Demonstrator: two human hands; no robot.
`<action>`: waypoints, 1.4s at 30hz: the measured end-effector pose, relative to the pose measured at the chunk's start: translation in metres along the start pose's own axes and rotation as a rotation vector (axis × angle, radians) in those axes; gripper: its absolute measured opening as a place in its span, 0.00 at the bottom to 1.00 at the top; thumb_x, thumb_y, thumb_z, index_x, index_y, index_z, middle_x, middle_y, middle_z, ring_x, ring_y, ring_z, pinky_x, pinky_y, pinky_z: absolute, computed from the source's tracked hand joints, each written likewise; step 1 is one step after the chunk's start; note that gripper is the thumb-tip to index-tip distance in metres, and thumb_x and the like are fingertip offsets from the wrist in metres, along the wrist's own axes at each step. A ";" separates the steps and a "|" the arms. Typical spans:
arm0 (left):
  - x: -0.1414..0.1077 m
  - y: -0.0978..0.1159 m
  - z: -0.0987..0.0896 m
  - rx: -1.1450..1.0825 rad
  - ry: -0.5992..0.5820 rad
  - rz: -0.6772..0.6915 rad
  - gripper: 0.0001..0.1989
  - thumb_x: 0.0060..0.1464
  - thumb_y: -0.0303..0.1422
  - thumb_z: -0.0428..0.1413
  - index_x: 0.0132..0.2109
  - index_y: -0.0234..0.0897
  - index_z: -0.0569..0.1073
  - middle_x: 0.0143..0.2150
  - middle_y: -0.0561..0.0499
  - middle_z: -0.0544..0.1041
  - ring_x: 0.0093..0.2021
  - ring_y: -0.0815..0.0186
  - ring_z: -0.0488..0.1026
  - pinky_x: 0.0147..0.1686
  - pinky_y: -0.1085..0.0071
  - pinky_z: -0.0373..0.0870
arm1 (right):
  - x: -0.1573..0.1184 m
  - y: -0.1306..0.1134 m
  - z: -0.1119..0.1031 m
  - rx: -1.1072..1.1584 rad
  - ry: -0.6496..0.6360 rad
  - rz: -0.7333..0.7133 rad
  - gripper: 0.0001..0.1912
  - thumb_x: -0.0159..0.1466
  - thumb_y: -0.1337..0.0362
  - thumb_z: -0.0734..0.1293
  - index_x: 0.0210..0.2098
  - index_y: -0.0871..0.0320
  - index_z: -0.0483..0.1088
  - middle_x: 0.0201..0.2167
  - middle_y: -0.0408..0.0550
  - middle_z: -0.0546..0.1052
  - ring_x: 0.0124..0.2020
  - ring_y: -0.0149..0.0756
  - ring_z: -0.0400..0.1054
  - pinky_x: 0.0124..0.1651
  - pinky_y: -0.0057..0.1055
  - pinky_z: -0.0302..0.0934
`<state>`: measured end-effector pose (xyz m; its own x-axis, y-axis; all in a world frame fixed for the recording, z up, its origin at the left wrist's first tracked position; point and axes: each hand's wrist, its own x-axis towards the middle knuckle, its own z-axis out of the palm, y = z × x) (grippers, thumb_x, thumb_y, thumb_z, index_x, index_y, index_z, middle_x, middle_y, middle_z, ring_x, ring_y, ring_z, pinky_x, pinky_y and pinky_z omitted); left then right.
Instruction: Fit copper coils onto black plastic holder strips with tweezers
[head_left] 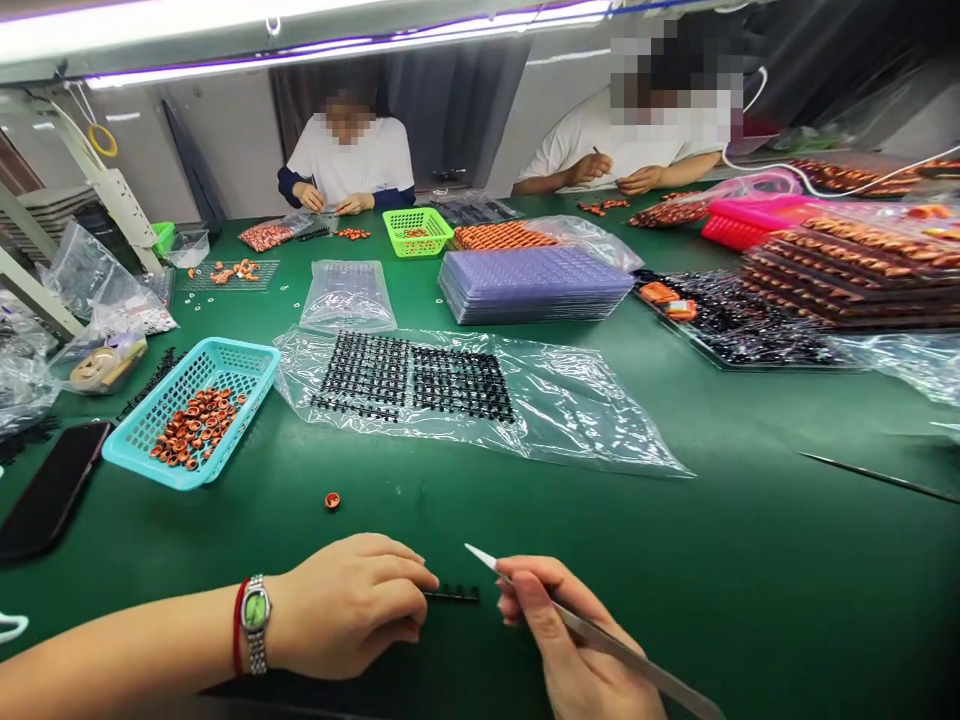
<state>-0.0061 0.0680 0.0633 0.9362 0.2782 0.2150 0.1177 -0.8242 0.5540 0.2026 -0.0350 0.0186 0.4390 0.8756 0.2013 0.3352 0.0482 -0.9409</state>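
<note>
My left hand (356, 605), with a watch on its wrist, is closed on one end of a thin black toothed strip (457, 594) low over the green table. Held in my right hand (574, 640) are metal tweezers (600, 637); their pale tip points up and left, just above the strip and apart from it. A single orange cup-shaped part (332, 501) rests on the table beyond my left hand. More such orange parts (196, 428) fill part of a light blue basket (259, 365) at the left.
Black strips (461, 383) lie in rows on a clear plastic bag (585, 410). Behind stand stacked purple trays (532, 285) and a green basket (416, 232). A phone (52, 490) is at the left, a thin pointed tool (877, 475) at the right. Two people sit across the table.
</note>
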 end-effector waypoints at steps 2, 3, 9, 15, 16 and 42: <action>0.004 -0.002 0.004 0.007 -0.033 0.012 0.05 0.63 0.26 0.52 0.39 0.38 0.71 0.52 0.44 0.80 0.55 0.61 0.75 0.59 0.63 0.70 | -0.001 0.002 -0.001 -0.018 0.009 0.122 0.16 0.66 0.49 0.67 0.30 0.54 0.73 0.19 0.40 0.71 0.19 0.29 0.67 0.21 0.20 0.63; 0.006 -0.002 0.005 0.004 -0.035 0.010 0.05 0.62 0.25 0.52 0.39 0.38 0.71 0.53 0.45 0.80 0.56 0.61 0.75 0.60 0.63 0.70 | -0.002 0.003 -0.001 -0.029 0.002 0.161 0.16 0.64 0.48 0.68 0.31 0.54 0.72 0.19 0.40 0.72 0.19 0.30 0.67 0.20 0.20 0.63; 0.008 -0.003 0.014 -0.013 -0.023 0.066 0.05 0.65 0.26 0.51 0.39 0.37 0.70 0.57 0.43 0.78 0.60 0.61 0.73 0.64 0.62 0.65 | -0.003 0.004 -0.007 -0.073 -0.062 0.207 0.16 0.62 0.47 0.70 0.33 0.54 0.73 0.25 0.44 0.78 0.24 0.34 0.73 0.25 0.22 0.68; 0.005 -0.001 0.016 0.065 -0.027 0.025 0.06 0.67 0.29 0.49 0.42 0.38 0.70 0.57 0.46 0.78 0.58 0.60 0.74 0.63 0.61 0.65 | -0.002 0.003 -0.011 0.012 -0.061 0.307 0.18 0.60 0.45 0.71 0.34 0.53 0.71 0.23 0.42 0.77 0.21 0.33 0.71 0.22 0.22 0.66; 0.005 -0.001 0.015 0.076 -0.034 0.024 0.06 0.67 0.28 0.49 0.42 0.38 0.70 0.58 0.47 0.78 0.59 0.60 0.73 0.63 0.61 0.64 | -0.002 0.003 -0.011 0.009 -0.050 0.299 0.18 0.60 0.46 0.71 0.33 0.53 0.71 0.21 0.41 0.75 0.19 0.32 0.69 0.21 0.22 0.64; 0.008 -0.002 0.021 0.030 -0.106 0.073 0.07 0.66 0.26 0.49 0.41 0.35 0.72 0.59 0.40 0.76 0.62 0.61 0.70 0.67 0.65 0.60 | -0.004 -0.008 0.009 -0.261 -0.037 -0.189 0.09 0.70 0.59 0.65 0.32 0.52 0.69 0.25 0.39 0.76 0.23 0.30 0.72 0.28 0.22 0.67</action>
<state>0.0077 0.0616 0.0471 0.9722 0.1643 0.1667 0.0562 -0.8553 0.5151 0.1909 -0.0346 0.0227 0.3199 0.8799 0.3515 0.6125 0.0910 -0.7852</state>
